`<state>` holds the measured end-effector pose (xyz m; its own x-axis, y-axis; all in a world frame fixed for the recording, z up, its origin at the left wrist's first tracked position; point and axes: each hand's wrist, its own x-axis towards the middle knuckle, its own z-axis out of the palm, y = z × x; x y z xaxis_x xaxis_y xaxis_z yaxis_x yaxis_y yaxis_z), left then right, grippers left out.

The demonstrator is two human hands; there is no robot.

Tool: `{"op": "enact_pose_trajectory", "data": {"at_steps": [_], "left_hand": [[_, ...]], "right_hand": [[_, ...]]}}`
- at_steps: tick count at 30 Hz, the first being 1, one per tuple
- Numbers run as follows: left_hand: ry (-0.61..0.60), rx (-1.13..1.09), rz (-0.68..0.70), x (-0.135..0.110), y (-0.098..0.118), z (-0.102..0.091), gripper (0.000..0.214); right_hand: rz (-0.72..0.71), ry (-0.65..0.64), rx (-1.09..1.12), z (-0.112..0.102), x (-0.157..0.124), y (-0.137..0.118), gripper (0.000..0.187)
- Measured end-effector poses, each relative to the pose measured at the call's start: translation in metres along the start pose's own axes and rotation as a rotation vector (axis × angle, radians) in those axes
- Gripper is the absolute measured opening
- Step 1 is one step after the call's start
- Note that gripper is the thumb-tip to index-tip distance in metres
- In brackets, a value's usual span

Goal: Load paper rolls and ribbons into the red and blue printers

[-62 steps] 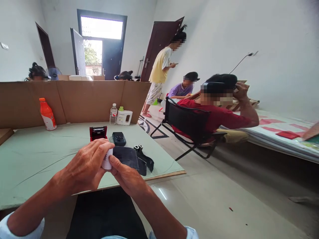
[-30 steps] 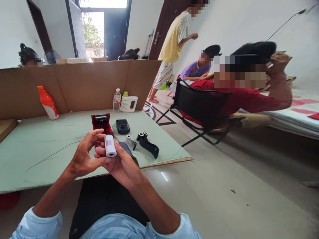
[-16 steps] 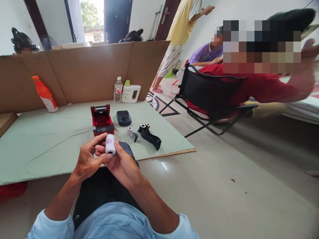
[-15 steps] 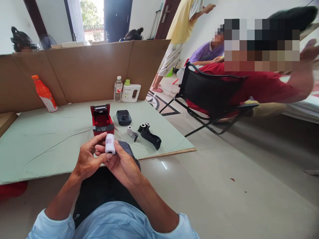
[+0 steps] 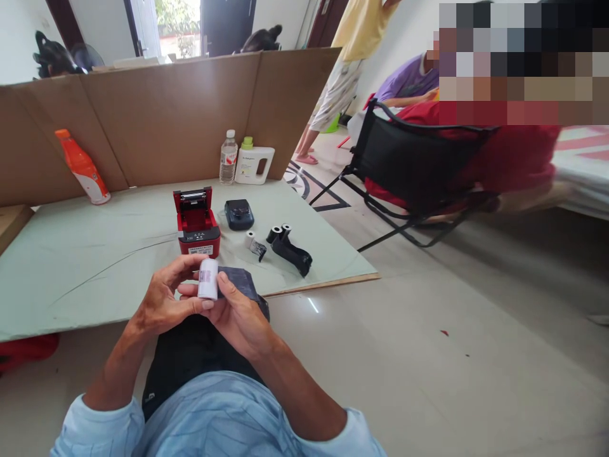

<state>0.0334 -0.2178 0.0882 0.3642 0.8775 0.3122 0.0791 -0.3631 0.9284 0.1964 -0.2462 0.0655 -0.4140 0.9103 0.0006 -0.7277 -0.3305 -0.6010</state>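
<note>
A white paper roll (image 5: 208, 279) with faint purple print stands nearly upright between my hands, just in front of the table's items. My left hand (image 5: 166, 298) grips it at top and bottom with fingertips and thumb. Around its right side and back, my right hand (image 5: 238, 314) closes with the thumb against it. Just beyond is a red and black label printer (image 5: 197, 222), its lid raised and its bay showing. A dark flat object (image 5: 238, 282) lies behind my right hand, partly hidden.
On the table (image 5: 109, 260) are a small dark device (image 5: 239, 214), a small white roll (image 5: 250, 238) and black ribbon rolls (image 5: 292, 251). Bottles (image 5: 228, 158) and a white jug (image 5: 254, 164) stand by the cardboard wall (image 5: 176, 120). A person sits in a black folding chair (image 5: 419, 149) at right.
The paper roll has tilted more upright, so its dark end hole no longer shows. My view has shifted slightly, and the seated person's raised arm has come down.
</note>
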Motion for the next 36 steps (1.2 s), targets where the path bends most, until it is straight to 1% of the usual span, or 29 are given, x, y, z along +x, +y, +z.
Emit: {"op": "enact_pose_trajectory", "data": {"at_steps": [3,9,13,17,21,27,31,34,36], "left_hand": [[0.000,0.031,0.033,-0.002,-0.001,-0.001,0.064],[0.020,0.093,0.096,-0.004,0.000,0.001,0.062],[0.029,0.046,0.122,-0.005,0.004,0.006,0.059],[0.022,0.007,0.114,-0.008,0.007,0.008,0.058],[0.016,0.002,0.108,-0.010,0.009,0.009,0.060],[0.015,0.026,0.146,-0.011,0.012,0.009,0.058],[0.003,0.009,0.194,-0.013,0.009,0.009,0.058],[0.016,-0.021,0.192,-0.015,0.007,0.011,0.059],[0.027,0.007,0.198,-0.016,0.007,0.012,0.058]], "right_hand": [[-0.006,0.008,-0.017,0.001,-0.001,0.000,0.053],[-0.005,0.032,-0.041,0.002,-0.003,0.002,0.050],[-0.001,0.020,-0.058,0.003,-0.005,0.004,0.049],[0.007,-0.002,-0.070,0.003,-0.007,0.007,0.051],[-0.015,0.008,-0.058,0.001,-0.006,0.011,0.048],[-0.021,-0.026,-0.021,0.000,-0.006,0.015,0.043],[-0.013,-0.009,-0.009,-0.002,-0.006,0.015,0.044],[-0.017,0.009,-0.012,-0.002,-0.007,0.013,0.047],[-0.006,0.016,-0.027,0.000,-0.009,0.010,0.049]]}}
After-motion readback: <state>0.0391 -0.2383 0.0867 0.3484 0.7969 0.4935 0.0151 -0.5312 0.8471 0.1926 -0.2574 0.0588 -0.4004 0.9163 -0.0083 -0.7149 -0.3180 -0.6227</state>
